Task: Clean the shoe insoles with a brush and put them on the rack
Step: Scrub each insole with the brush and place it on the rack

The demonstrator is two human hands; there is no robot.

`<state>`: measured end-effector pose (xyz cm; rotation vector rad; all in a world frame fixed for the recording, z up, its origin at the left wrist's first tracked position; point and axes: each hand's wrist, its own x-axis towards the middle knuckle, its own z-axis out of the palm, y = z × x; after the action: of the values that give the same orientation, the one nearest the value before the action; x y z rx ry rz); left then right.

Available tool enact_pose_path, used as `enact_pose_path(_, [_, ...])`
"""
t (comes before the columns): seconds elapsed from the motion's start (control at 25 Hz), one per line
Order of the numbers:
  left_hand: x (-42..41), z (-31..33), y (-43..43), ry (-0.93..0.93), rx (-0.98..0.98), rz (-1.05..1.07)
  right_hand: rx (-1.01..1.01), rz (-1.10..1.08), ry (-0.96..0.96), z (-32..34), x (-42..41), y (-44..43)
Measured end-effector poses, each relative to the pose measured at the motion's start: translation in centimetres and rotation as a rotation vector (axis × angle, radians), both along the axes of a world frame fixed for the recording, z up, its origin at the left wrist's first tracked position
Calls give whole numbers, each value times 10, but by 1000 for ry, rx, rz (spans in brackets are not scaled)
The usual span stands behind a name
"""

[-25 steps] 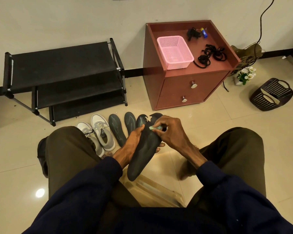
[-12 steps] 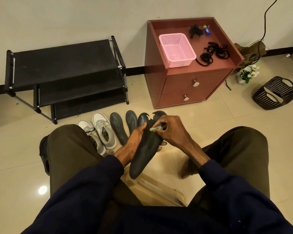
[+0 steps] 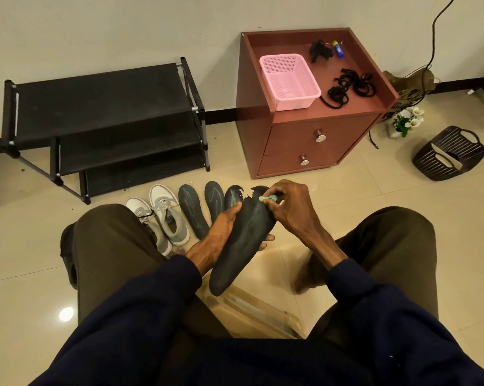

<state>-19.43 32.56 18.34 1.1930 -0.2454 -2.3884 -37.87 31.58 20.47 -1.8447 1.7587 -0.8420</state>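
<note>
sitting with knees apart over a tiled floor, a person holds a dark insole (image 3: 246,235) between the legs, its heel end pointing down toward the body and its ragged toe end away. the left hand (image 3: 221,232) grips it along the left edge, thumb on top and fingers curled underneath, their tips showing at the far side. the right hand (image 3: 288,207) pinches a small light-green brush (image 3: 267,198) between curled fingers and thumb — the brush touches the insole near its torn toe. three more insoles (image 3: 192,210) lie side by side on the floor just beyond the hands, next to a pair of grey-and-white sneakers (image 3: 165,215). the black three-tier rack (image 3: 101,107) stands against the wall at the left, well apart from the held insole. to its right is a reddish cabinet (image 3: 305,140) with a pink basket (image 3: 289,82) and black laces (image 3: 349,87) on top — a dark slatted basket (image 3: 448,153) lies on the floor at the far right.
</note>
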Motion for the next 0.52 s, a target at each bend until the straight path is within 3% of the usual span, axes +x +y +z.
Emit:
enact_pose_path(0.16, [3,4,2,-27,-63,19,123,190,-5,4,14,10])
enact_pose_path(0.32, [2,5,0,-24,-50,36,-33,9,133,2,-3,0])
enact_pose_path(0.52, [1,4,2,-40,-101,52,158,237,58,4,12,11])
